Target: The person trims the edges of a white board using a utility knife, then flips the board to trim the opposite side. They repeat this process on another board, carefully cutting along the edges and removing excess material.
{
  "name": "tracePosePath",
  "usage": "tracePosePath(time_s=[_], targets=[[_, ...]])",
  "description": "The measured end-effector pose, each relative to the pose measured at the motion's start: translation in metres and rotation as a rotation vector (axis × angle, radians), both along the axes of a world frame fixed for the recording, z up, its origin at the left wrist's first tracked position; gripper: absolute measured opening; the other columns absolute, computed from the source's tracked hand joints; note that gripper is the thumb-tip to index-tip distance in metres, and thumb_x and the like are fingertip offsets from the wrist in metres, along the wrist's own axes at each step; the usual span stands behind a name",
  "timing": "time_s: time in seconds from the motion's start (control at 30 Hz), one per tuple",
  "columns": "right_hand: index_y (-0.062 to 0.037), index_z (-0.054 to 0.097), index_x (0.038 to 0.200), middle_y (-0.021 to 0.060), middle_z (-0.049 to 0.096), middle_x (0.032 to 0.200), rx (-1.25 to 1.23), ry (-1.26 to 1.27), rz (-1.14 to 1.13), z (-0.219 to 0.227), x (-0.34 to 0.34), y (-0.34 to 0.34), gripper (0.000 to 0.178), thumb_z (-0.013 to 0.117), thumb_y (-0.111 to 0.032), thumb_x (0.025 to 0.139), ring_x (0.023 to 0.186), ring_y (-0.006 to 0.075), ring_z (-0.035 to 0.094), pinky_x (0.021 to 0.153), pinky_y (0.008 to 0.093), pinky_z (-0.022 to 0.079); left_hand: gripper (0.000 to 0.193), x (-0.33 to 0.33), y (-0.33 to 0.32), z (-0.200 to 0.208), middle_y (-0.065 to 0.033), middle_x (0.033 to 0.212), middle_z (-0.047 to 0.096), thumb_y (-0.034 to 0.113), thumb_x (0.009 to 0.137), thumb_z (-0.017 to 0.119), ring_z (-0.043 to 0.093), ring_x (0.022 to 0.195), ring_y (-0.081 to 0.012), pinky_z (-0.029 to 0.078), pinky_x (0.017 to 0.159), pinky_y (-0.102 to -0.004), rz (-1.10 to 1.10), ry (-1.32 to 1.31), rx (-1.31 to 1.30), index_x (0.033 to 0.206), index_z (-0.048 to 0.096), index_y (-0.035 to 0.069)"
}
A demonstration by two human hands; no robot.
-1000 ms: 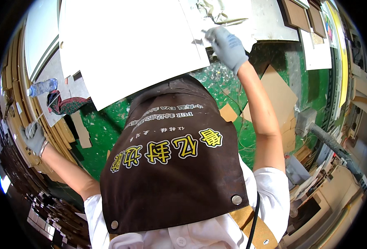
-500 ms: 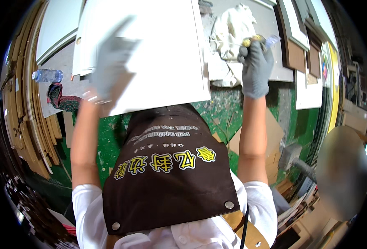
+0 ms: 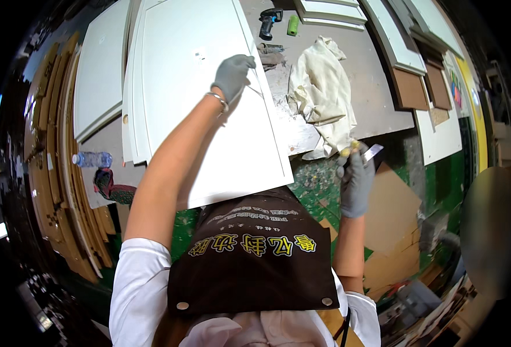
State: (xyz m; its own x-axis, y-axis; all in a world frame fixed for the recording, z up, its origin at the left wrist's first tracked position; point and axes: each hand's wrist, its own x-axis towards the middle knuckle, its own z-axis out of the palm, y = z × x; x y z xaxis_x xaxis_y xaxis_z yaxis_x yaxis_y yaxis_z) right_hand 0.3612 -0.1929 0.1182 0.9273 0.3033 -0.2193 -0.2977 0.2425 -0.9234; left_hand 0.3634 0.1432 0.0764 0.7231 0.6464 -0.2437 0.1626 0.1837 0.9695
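The panel (image 3: pixel 177 75) lies on the table (image 3: pixel 377 110) before you. Your left hand (image 3: pixel 232 78) is over its right side, fingers curled; their grip cannot be determined. Your right hand (image 3: pixel 356 185) holds the blade (image 3: pixel 373 152), fingers closed, near the cloth (image 3: pixel 325 81).

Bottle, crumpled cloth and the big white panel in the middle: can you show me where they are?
Bottle (image 3: pixel 95 160): head view, on its clear side.
Crumpled cloth (image 3: pixel 323 84): head view, on its folds.
Big white panel (image 3: pixel 243 143): head view, on its bare flat face.

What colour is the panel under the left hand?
White; the panel shows best in the head view.
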Motion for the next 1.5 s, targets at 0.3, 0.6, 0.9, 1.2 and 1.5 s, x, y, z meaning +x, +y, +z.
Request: tracePosePath(time_s=[0.3,0.6,0.9,1.2,1.5], targets=[[-0.0051,0.054,0.122,-0.0005,0.061,0.089,-0.112,0.241,0.024,-0.064,-0.024,-0.012,0.028,0.056,-0.024,0.101,0.073,0.0056,0.06,0.056,0.0196,0.044,0.023,0.056,0.28,0.18,-0.0011,0.067,0.052,0.023,0.101,0.051,0.048,0.057,-0.0113,0.041,0.058,-0.0239,-0.573,-0.685,-0.077,0.084,0.057,0.009],[0.0004,0.056,0.121,0.0088,0.066,0.097,-0.337,-0.017,0.257,-0.07,0.002,0.035,0.037,0.055,-0.031,0.101,0.077,0.0147,0.063,0.068,0.0268,0.049,0.026,0.021,0.146,0.174,-0.0041,0.085,0.07,0.035,0.094,0.067,0.061,0.068,-0.0128,0.05,0.063,-0.0279,-0.32,0.117,1.507,0.104,0.072,0.012],[0.0007,0.049,0.132,0.0238,0.06,0.122,-0.559,-0.38,0.373,-0.071,0.025,0.077,0.047,0.056,-0.032,0.098,0.114,0.0359,0.058,0.098,0.0394,0.044,0.037,-0.004,0.001,-0.008,-0.011,0.095,0.073,0.043,0.085,0.066,0.069,0.085,-0.0296,0.054,0.076,-0.0398,-0.58,0.46,1.001,0.107,0.066,0.013],[0.002,0.052,0.13,0.0151,0.065,0.114,-0.485,-0.117,0.383,-0.08,0.013,0.058,0.042,0.06,-0.024,0.097,0.09,0.0195,0.067,0.084,0.0317,0.051,0.03,0.009,0.01,-0.029,-0.0081,0.089,0.073,0.037,0.091,0.061,0.069,0.079,-0.0284,0.052,0.071,-0.0392,-0.505,0.485,1.234,0.104,0.066,0.011],[0.0011,0.053,0.131,0.0125,0.067,0.109,-0.446,-0.18,0.371,-0.122,0.02,0.026,0.04,0.059,-0.02,0.098,0.091,0.0144,0.063,0.082,0.029,0.051,0.03,0.005,0.007,-0.015,-0.0056,0.068,0.065,0.037,0.087,0.067,0.066,0.068,-0.0203,0.05,0.064,-0.0335,-0.464,0.486,0.843,0.099,0.062,0.009]])
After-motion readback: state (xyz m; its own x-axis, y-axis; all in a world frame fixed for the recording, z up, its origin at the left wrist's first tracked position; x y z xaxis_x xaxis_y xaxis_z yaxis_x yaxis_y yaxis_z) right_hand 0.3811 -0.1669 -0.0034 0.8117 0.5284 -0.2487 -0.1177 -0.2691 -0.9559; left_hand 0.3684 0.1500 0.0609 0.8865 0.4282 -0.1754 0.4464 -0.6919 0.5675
